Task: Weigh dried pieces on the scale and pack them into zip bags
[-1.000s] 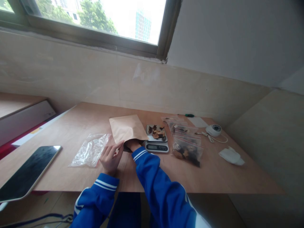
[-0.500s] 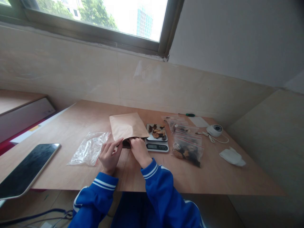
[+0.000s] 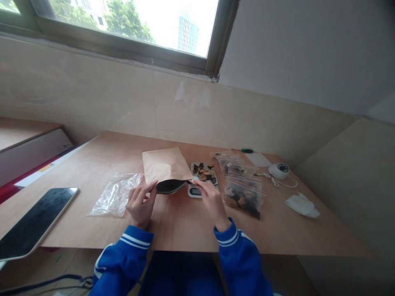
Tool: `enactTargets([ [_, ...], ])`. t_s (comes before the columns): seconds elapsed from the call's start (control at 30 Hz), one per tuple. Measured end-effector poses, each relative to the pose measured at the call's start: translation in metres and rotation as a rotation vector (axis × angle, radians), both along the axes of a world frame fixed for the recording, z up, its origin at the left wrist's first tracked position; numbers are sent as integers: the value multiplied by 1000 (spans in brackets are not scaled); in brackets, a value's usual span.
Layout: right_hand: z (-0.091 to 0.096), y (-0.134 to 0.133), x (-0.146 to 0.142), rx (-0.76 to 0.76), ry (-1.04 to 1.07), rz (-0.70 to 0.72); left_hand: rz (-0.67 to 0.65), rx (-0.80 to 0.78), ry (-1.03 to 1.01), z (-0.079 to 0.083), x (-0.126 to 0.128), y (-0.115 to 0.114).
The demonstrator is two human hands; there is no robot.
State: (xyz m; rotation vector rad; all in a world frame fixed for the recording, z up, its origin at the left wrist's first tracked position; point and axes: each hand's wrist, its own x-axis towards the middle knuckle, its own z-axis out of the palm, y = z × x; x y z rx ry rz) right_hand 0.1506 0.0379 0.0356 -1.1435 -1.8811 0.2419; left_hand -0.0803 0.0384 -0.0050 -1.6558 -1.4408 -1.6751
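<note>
A brown kraft paper bag (image 3: 166, 164) with a dark lining lies at the middle of the table, its mouth gaping toward me. At the mouth's left corner, my left hand (image 3: 142, 203) is closed on the edge. My right hand (image 3: 211, 199) pinches at the right corner; whether a small piece is also between those fingers I cannot tell. Just behind my right hand stands a white digital scale (image 3: 195, 192), its display partly covered by the fingers. Brown and dark dried mushroom pieces (image 3: 203, 172) lie on its platform. What is inside the bag is too dark to make out.
Left of the bag lies a crumpled clear plastic bag (image 3: 115, 195), with a tablet (image 3: 38, 222) farther left. Several zip bags of dried pieces (image 3: 243, 195) lie right of the scale. Beyond them are a white dome camera (image 3: 278, 170), a white tissue (image 3: 302, 205) and a green-handled screwdriver (image 3: 247, 151).
My right hand has come out of the bag's mouth and moved right to its right corner. The mouth has spread wider. My left hand has stayed at the left corner.
</note>
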Motion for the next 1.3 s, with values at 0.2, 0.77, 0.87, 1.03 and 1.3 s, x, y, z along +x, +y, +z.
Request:
enactTargets([
  [0.2,-1,30,30,-263,-137,-202,9,-2,0,1,1,-1],
  [0.77,14,52,40,-328,-105,-301,-19,-28,22,3,0,-1],
  [0.87,20,71,48,-312,23,-333,-28,-16,11,2,0,-1],
  [1.03,28,91,42,-270,35,-324,-15,-29,0,1,1,-2],
  [1.3,47,8,-18,-145,-45,240,-14,-31,-10,0,0,-1],
])
